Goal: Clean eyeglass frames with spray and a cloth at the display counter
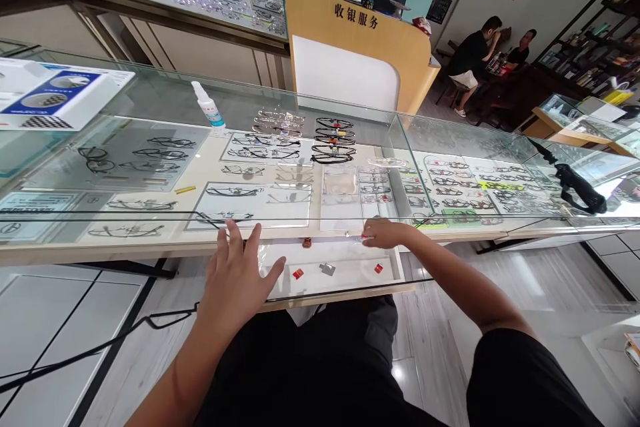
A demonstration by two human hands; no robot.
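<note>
Drawer (345, 254) stands open. Left hand (239, 275) spread wide at its left end, contact unclear. Right hand (386, 234) curled, red piece (366, 237) at fingertips; cannot tell whether gripped.

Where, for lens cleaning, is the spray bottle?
In the head view, the spray bottle is left of centre, beyond the left hand, right of the printed box.

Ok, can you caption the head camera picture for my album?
Left hand spread, right hand at the open drawer of a glass counter showing eyeglasses.
</note>
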